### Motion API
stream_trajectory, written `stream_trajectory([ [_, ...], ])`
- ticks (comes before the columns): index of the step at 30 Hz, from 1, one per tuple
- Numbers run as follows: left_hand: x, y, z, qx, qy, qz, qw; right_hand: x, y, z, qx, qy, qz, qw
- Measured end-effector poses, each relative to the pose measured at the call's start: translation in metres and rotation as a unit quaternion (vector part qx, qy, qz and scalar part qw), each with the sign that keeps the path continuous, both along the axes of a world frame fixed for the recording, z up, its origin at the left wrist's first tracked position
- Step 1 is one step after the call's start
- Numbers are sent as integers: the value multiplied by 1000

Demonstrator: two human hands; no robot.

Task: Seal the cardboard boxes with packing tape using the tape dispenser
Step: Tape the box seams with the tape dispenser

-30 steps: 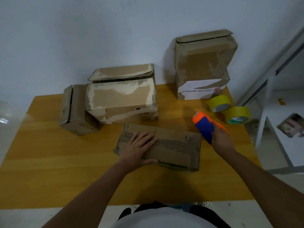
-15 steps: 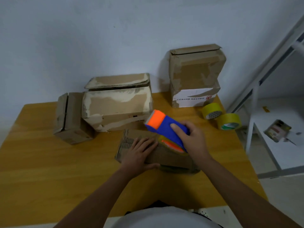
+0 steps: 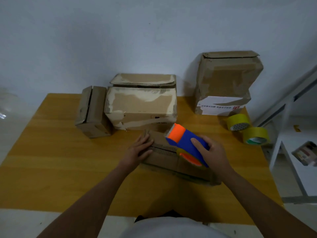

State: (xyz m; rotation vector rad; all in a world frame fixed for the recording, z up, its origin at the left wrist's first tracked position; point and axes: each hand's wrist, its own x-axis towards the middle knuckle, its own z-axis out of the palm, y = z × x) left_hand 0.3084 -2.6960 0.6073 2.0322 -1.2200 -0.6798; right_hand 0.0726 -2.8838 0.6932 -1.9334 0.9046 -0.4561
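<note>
Your right hand [image 3: 211, 152], gripping the tape dispenser [image 3: 186, 145], has come in from the right side of the table [image 3: 51, 152] and now sits over the flat box [image 3: 164, 157] right in front of you. Your left hand [image 3: 139, 150] still presses flat on that box's left end. You look set to start laying tape along its seam.

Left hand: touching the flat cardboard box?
Touching. The head view shows the left hand lying palm-down on the flat cardboard box, fingers spread over its left end, no gap.
</note>
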Motion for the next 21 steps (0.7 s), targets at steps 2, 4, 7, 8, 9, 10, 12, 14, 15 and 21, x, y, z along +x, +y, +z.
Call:
stream_trajectory([
  [2,-2,-3,-3,-20,6,19,1000,4,-2,3,7,6,5,1000],
  [4,-1,-4,-5,-26,1,25,999,13,1,8,11,7,6,1000],
  [7,1,-4,-8,-23,-15,31,999,26,10,12,-2,13,29,1000],
  [8,0,-4,-9,-19,-21,32,999,28,13,12,-7,16,34,999],
  [9,0,-4,-8,-13,-32,29,999,29,14,12,-12,19,38,999],
  [10,-1,-4,-6,-3,-47,24,999,29,14,12,-13,19,40,999],
  [12,-1,-5,0,21,-88,8,996,28,14,13,-14,13,40,999],
  [14,-3,-8,12,34,-135,-5,990,27,13,12,-19,7,39,999],
  [15,-7,-11,20,28,-129,5,991,27,13,10,-21,7,37,999],
  [21,-36,-33,74,36,401,222,888,26,12,6,-27,-3,33,999],
])
